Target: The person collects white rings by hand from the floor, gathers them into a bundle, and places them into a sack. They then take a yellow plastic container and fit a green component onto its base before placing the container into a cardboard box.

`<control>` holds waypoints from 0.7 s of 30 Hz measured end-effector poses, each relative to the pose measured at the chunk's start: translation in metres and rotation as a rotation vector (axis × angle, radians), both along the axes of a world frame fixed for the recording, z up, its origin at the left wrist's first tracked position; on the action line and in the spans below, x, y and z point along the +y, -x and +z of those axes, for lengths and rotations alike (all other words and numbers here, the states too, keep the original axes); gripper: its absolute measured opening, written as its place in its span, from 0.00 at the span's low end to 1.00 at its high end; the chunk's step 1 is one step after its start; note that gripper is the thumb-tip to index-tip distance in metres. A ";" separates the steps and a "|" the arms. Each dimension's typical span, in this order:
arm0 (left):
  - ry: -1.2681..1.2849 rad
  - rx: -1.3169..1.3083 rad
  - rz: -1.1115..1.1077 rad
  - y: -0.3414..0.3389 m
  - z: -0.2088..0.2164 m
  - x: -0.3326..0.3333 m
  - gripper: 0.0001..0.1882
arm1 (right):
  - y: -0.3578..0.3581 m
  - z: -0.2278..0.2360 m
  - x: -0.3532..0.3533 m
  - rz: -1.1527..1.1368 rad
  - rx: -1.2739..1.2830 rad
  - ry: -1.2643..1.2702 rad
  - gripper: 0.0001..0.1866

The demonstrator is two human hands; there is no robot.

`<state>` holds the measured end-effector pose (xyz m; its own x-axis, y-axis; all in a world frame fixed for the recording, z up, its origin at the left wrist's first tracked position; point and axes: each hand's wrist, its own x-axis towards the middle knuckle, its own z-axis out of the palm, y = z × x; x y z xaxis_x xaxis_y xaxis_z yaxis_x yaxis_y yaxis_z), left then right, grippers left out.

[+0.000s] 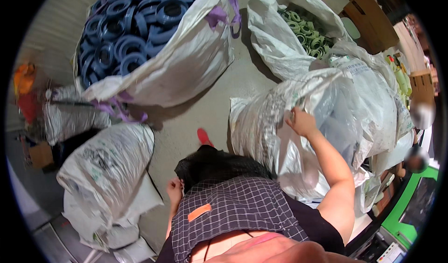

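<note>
My right hand [302, 122] reaches out to the right, its fingers closed at the edge of a white woven sack [261, 123]. The sack is creased and gathered, with clear plastic film [343, 106] showing in its mouth. Down beside the dark checked apron [247, 197], my left hand [175, 189] hangs with its fingers loosely curled and no object visible in it.
A large white bulk bag [186, 74] full of blue plastic rings [133, 43] stands at the far left. Another open sack [268, 43] holds pale green ring parts [310, 34]. More white sacks [107, 169] lie at left. Cardboard boxes [371, 24] stand far right, a green-framed machine [410, 207] lower right.
</note>
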<state>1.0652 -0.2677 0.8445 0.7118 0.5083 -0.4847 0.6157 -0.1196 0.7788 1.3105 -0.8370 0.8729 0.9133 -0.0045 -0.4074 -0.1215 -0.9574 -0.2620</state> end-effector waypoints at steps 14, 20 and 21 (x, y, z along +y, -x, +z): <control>-0.613 -1.026 -1.381 -0.525 0.424 0.074 0.07 | 0.037 0.123 0.245 -0.341 0.239 0.250 0.17; -0.791 -0.878 -1.768 -0.693 0.428 0.048 0.13 | -0.015 0.121 0.282 -0.463 0.500 0.272 0.20; -0.811 -0.814 -1.781 -0.721 0.423 0.047 0.14 | -0.032 0.123 0.282 -0.459 0.582 0.276 0.20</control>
<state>1.7862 -0.2211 1.2676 0.4340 -0.9003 0.0321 -0.8792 -0.4155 0.2331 1.3428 -0.5554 0.9956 0.4365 -0.4995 -0.7483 -0.5649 -0.7995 0.2042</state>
